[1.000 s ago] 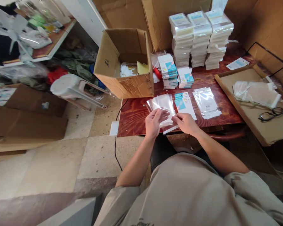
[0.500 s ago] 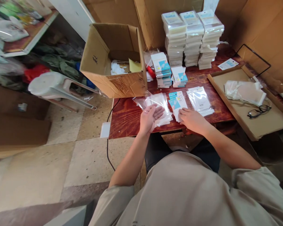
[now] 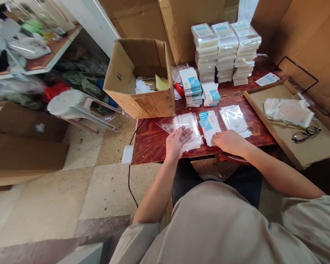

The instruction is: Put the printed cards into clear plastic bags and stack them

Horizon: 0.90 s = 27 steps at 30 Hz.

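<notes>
My left hand (image 3: 176, 143) is palm up with its fingers spread, over a loose pile of clear plastic bags (image 3: 187, 123) at the table's front edge; nothing shows in the palm. To its right lies a fanned pile of white and blue printed cards (image 3: 209, 126). The fingers of my right hand (image 3: 227, 141) are together at the lower right corner of the top card, closed on it; the thumb is hidden. Beyond that hand lies a pile of glossy bagged cards (image 3: 235, 119), white side up.
An open cardboard box (image 3: 141, 104) stands at the table's left, near stacks of cards (image 3: 191, 86). Tall stacks of bagged packs (image 3: 226, 51) rise at the back. On the right, a shallow cardboard tray (image 3: 319, 154) holds more bags and eyeglasses (image 3: 306, 134). A white stool (image 3: 67, 104) stands left.
The whole view has shifted slightly, so things appear a little lower and further right. Both hands keep nearly the same places over the bags and at the cards.
</notes>
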### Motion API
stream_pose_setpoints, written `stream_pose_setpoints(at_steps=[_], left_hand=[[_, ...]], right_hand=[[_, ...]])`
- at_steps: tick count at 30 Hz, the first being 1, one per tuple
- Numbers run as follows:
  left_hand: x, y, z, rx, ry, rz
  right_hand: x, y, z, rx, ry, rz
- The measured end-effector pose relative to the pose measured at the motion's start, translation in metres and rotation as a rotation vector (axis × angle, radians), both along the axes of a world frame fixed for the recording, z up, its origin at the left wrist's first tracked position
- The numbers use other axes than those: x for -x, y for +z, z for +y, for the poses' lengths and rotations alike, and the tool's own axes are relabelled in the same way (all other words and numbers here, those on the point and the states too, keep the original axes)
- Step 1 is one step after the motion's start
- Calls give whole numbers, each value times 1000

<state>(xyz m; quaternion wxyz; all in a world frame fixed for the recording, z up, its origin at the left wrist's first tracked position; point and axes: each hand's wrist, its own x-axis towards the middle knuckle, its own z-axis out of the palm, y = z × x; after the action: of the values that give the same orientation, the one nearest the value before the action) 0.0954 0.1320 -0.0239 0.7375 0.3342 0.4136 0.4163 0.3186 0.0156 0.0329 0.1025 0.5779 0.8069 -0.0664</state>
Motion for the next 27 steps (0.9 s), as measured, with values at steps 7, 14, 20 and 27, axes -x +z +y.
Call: stream_pose_setpoints(at_steps=[7, 14, 20, 27], left_hand=[[4, 0, -4, 0, -3, -1], [3, -2, -6, 3, 19, -3], [-5, -8, 1, 11, 128, -82], [-20, 1, -6, 211, 155, -187]], right_hand=[[11, -1, 2, -24, 26, -31], [-1, 9, -4, -71, -72, 64], [-11, 20, -47, -705, -783, 728], [15, -11, -62, -181, -1032, 1335]])
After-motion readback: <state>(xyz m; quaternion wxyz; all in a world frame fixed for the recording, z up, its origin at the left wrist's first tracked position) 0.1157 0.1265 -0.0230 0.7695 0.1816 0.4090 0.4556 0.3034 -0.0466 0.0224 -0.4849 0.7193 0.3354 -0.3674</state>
